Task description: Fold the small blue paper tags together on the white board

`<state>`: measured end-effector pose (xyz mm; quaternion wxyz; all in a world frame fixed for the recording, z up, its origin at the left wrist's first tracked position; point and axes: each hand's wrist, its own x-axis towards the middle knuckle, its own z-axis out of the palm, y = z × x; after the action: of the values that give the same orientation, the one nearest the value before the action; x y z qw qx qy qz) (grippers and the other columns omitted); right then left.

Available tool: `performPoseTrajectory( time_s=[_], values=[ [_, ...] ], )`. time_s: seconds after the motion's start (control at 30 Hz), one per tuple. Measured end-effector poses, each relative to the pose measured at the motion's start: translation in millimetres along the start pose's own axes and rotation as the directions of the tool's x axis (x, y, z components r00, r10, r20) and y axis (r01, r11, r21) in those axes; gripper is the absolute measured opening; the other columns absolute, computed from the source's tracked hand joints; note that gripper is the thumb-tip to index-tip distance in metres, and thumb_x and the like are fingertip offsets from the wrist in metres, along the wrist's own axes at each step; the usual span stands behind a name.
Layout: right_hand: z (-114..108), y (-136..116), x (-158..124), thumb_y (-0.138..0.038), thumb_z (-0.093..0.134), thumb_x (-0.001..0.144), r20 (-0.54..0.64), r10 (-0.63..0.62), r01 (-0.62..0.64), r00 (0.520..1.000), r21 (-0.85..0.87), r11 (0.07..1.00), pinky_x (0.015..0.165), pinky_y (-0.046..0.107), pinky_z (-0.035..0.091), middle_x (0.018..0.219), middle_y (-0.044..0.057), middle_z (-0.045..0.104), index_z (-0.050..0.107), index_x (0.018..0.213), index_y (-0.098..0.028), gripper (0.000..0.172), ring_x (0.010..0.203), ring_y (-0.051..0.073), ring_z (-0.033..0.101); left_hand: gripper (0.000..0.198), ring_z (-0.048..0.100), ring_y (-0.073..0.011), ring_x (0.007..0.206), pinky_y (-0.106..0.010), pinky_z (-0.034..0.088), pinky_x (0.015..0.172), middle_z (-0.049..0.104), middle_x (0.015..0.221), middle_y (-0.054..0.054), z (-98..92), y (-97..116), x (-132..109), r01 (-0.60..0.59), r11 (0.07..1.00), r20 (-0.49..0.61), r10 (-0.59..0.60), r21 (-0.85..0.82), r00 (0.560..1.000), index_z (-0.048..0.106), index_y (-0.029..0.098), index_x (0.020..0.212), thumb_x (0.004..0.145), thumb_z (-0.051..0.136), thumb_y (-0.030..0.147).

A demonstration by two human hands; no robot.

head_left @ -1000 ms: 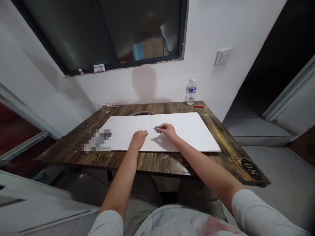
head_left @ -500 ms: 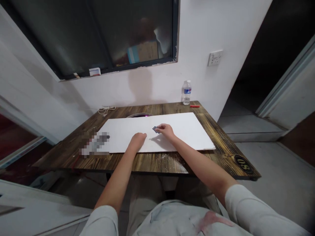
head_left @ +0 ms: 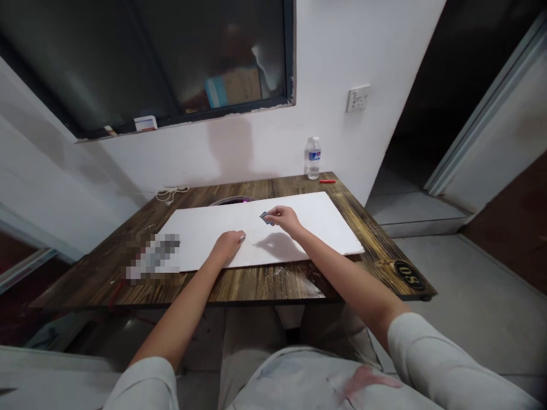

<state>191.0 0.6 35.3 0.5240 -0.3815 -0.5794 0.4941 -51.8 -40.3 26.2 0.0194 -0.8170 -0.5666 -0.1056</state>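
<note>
My right hand (head_left: 287, 220) pinches a small blue-and-white flat piece (head_left: 267, 218), perhaps a card or packet, between thumb and fingers. It is held above a white board (head_left: 307, 212), and the hand's shadow falls on the surface below. Close to the board's front edge, my left hand (head_left: 228, 247) is closed, thumb and fingers together. Something pale shows at its fingertips, too small to name. The board lies flat on a dark wooden table (head_left: 273, 285).
A clear plastic bottle (head_left: 313, 159) and a red pen-like stick (head_left: 327, 181) are at the back right. A white cable (head_left: 171, 193) lies back left, and a round rim (head_left: 231, 200) shows behind the board. Pixelation hides the board's left end. A number plate (head_left: 407, 275) marks the right corner.
My right hand has risen a little with the blue piece, farther from its shadow. My left hand has drawn apart from it to the left. The whole view has shifted slightly.
</note>
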Motion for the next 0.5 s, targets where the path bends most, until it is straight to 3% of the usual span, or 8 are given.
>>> performPoseTrajectory(
  time_s=[0.27,0.37,0.43,0.5],
  values=[
    [-27.0,-7.8,-8.7,-0.039,0.082,0.057,-0.097,0.025,-0.022,0.995,0.036,0.999,0.052,0.024,0.045,0.064,0.003,0.069,0.067,0.075,-0.015,0.033,0.054,0.012,0.059,0.028,0.065,-0.0239,0.091,-0.031,0.046,0.081,0.071,0.097,-0.01,-4.6,9.3,3.9,0.022,0.997,0.011,-0.022,0.074,1.0,0.069,0.018,0.104,0.084,0.051,0.013],
    [-34.6,-1.7,-12.0,-0.039,0.082,0.058,-0.14,0.061,-0.053,0.988,0.059,0.997,0.048,0.023,0.044,0.065,0.002,0.068,0.066,0.077,-0.016,0.034,0.051,0.011,0.058,0.033,0.064,-0.0222,0.087,-0.03,0.048,0.081,0.071,0.096,-0.009,-11.0,17.9,12.6,0.044,0.997,-0.113,-0.051,-0.063,0.992,0.072,0.017,0.104,0.079,0.051,0.01],
    [-37.2,3.9,-13.9,-0.038,0.082,0.059,-0.155,0.114,-0.102,0.981,0.085,0.991,0.045,0.022,0.044,0.069,0.002,0.07,0.065,0.079,-0.016,0.035,0.05,0.011,0.059,0.031,0.064,-0.0189,0.082,-0.028,0.048,0.079,0.071,0.093,-0.007,-15.4,29.7,21.0,0.013,0.976,-0.227,-0.064,-0.216,0.972,0.074,0.016,0.097,0.078,0.05,0.01],
    [-37.6,9.1,-15.9,-0.038,0.082,0.06,-0.137,0.153,-0.142,0.979,0.091,0.986,0.041,0.021,0.044,0.073,0.003,0.071,0.065,0.081,-0.016,0.034,0.048,0.01,0.059,0.031,0.061,-0.0158,0.073,-0.027,0.049,0.074,0.07,0.085,-0.004,-17.9,46.0,30.3,-0.035,0.938,-0.27,-0.064,-0.344,0.961,0.075,0.017,0.095,0.077,0.05,0.011]
  ],
)
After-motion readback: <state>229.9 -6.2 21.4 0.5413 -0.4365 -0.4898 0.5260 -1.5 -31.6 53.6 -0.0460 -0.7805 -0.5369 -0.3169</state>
